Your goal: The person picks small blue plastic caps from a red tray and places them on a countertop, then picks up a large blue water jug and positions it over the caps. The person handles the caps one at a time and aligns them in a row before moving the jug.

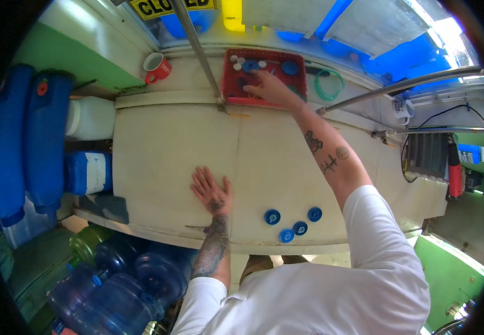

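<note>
My left hand (212, 190) lies flat on the pale counter (169, 139), fingers spread, holding nothing. My right hand (267, 87) reaches over the far edge into a red plastic tray (225, 84); thumb and fingers are apart, and I see nothing between them. Inside the tray, close to the fingertips, are a blue disc-shaped cap (250, 66) and several small white caps (237, 67). Another blue cap (290, 68) sits at the tray's right side. Several round blue bottle caps, one of them a dark blue cap (272, 216), rest near the counter's front edge.
A thin pointed tool (197, 228) lies by my left wrist. Metal bars (200, 50) rise around the tray. A red mug (157, 68) stands back left, a green ring (329, 85) back right. Blue containers (46, 139) line the left; large water bottles (119, 301) stand below.
</note>
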